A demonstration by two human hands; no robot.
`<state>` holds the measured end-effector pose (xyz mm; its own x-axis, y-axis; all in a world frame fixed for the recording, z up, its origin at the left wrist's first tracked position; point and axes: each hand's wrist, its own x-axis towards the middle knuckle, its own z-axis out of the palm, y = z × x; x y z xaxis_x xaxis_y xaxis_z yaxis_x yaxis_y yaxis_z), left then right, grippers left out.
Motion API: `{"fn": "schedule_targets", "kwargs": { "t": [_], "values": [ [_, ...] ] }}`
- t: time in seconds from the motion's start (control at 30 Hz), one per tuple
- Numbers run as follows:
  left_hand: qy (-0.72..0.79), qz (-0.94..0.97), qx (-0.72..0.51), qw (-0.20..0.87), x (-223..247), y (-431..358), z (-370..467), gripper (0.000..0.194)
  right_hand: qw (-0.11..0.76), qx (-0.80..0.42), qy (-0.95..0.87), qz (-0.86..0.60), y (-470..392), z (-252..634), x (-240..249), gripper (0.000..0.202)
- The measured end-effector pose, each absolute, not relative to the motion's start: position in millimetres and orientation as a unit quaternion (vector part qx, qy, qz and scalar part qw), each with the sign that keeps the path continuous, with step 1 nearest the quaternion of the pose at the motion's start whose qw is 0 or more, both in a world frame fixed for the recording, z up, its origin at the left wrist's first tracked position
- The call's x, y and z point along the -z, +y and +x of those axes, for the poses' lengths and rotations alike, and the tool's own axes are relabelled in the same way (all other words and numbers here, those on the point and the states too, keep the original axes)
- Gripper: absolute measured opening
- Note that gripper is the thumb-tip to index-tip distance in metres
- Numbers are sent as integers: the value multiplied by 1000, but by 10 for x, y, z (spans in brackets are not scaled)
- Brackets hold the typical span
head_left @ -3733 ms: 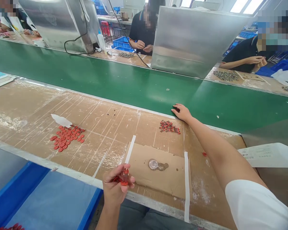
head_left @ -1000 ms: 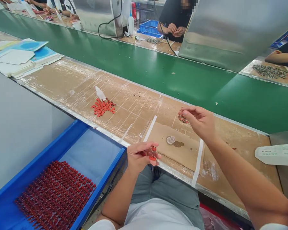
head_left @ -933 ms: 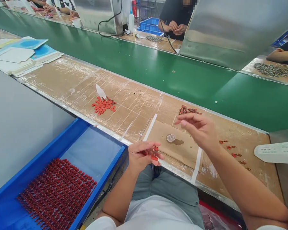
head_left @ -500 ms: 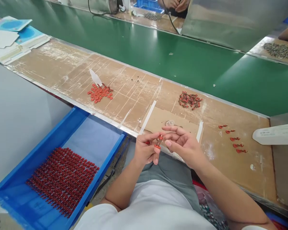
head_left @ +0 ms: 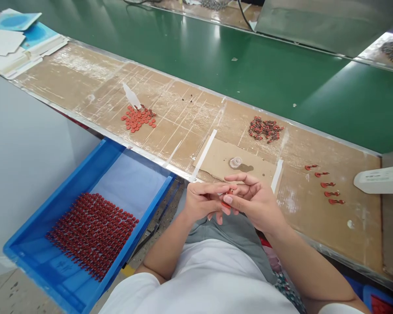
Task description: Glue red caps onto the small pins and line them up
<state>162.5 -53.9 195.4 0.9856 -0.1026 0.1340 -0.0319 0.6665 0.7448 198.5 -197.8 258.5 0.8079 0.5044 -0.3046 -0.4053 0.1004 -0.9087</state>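
Between both hands, over my lap at the table's front edge, is a small red-and-brown figurine on a round red base (head_left: 226, 204). The fingers of my left hand (head_left: 199, 203) are closed round it from the left. My right hand (head_left: 258, 203) presses thumb and fingers on it from the other side, so most of it is hidden. Just beyond the hands, a small clear cup (head_left: 236, 162) stands on a taped cardboard sheet (head_left: 212, 155), beside a wet-looking stain. Farther back lies a heap of similar figurines (head_left: 265, 130). Several figurines on red bases (head_left: 329, 185) lie in a row at right.
Left on the table is a pile of red discs (head_left: 137, 120) with a white pointed strip (head_left: 131, 96). A blue tray (head_left: 118, 261) at lower left holds many red-based pieces in rows. A white bottle (head_left: 380, 179) lies at right. A green belt (head_left: 199, 52) runs behind.
My right hand has closed in on the figurine, its thumb now against it. The view has tilted down slightly, and the clear cup shows more fully beyond my hands.
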Motion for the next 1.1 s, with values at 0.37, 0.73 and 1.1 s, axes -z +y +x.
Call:
{"fn": "schedule_targets", "kwargs": {
  "t": [0.37,0.73,1.1],
  "values": [
    [-135,403,-7,905,-2043,-479,1534,38,732,-261,-61,-627,-1970,1837,-2658,40],
    [-142,387,10,911,-2044,-511,1501,15,755,-238,-59,-608,-2079,1825,-2643,38],
    [-183,377,26,907,-2048,-579,1488,12,741,-211,-72,-633,-2094,1742,-2696,38]
  ]
}}
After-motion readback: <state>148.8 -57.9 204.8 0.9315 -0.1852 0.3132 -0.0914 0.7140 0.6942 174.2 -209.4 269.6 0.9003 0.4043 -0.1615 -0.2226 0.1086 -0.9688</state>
